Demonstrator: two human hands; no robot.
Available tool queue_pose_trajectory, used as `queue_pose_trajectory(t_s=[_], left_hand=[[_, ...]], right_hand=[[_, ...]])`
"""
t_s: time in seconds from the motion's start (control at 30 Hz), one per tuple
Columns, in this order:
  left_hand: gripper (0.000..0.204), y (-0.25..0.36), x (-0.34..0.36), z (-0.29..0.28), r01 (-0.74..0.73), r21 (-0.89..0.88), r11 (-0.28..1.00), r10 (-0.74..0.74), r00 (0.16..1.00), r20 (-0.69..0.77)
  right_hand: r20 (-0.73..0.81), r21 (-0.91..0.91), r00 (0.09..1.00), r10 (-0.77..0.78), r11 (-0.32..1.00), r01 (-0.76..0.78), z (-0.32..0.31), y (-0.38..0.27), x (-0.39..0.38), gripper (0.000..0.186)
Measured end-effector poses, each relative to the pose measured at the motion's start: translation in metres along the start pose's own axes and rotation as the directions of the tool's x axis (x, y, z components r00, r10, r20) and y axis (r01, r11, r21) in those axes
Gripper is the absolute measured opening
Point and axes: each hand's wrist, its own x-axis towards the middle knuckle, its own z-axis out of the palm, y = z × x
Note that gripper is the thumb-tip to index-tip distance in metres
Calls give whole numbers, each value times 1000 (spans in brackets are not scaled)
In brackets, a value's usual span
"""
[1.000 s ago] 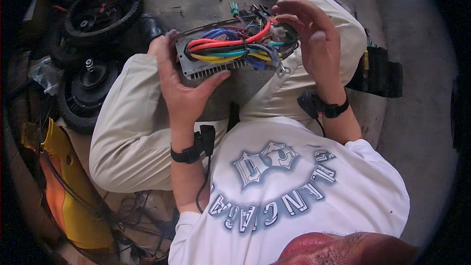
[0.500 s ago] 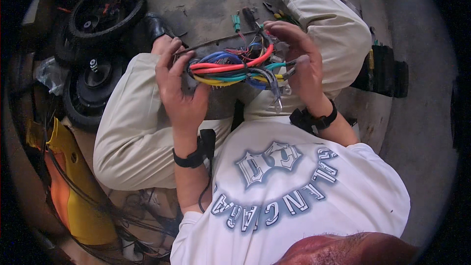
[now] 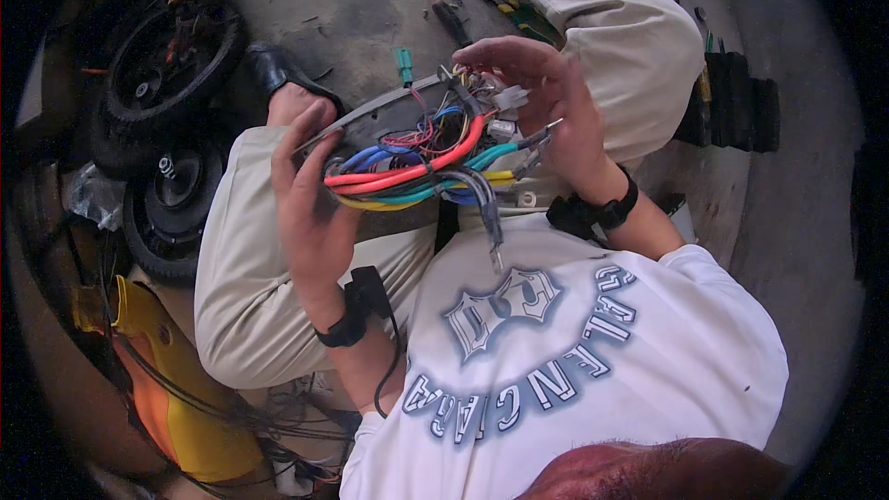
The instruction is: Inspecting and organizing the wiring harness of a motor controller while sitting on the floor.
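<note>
In front of my lap I hold a flat grey metal-looking unit (image 3: 375,116) with a wiring harness (image 3: 407,176) bundled on it. Thick red, blue, green and yellow cables are coiled together. My left hand (image 3: 310,190) is closed around the left end, thumb below and fingers along the far edge. My right hand (image 3: 560,106) grips the right end, near the white plastic connectors (image 3: 509,100); its fingertips are partly hidden. A green connector (image 3: 404,67) sticks up past the far edge. A dark lead with a metal terminal (image 3: 496,259) hangs toward my shirt.
Black-tyred wheels (image 3: 167,213) lie at the left beside a clear plastic bag (image 3: 95,196). A yellow-orange panel (image 3: 176,380) and loose black cables rest at lower left. Beyond my hands, a dark-handled tool (image 3: 452,23) and pliers (image 3: 519,14) lie on the floor. Black blocks (image 3: 727,102) stand right.
The unit has shifted left and slightly nearer in both hands. It has tilted, so more of its grey face and the white connectors shows. The view has also shifted a little.
</note>
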Motion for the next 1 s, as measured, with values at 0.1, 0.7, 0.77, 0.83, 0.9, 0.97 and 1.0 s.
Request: queue_pose_trajectory(t_s=[0.1, 0.7, 0.77, 0.83, 0.9, 0.97, 1.0], left_hand=[[46, 1, 5, -2, 21, -50, 999, -20, 999, 29], [42, 1, 11, 20, -11, -108, 994, -23, 951, -308], [42, 2, 8, 29, 14, -103, 995, -51, 928, -370], [43, 5, 6, 41, 55, -111, 992, -102, 868, -485], [44, 7, 6, 49, 76, -87, 993, -110, 846, -522], [45, 7, 8, 51, 110, 1, 994, -92, 845, -527], [45, 7, 10, 51, 103, -5, 995, -91, 846, -525]], right_hand=[[-11, 19, 994, 109, 994, -109, -5, -3, 3, 66], [-121, -35, 929, 350, 934, -356, 19, 5, 28, 45], [-122, 68, 955, 269, 963, -262, 21, 22, 23, 45], [-107, 194, 976, 192, 966, -169, 18, 39, 19, 46], [-250, -169, 949, 194, 956, -240, 11, 48, 20, 46], [-334, 105, 898, 286, 958, -267, 2, 46, 25, 35], [-374, 239, 867, 330, 937, -254, -1, 42, 28, 36]])
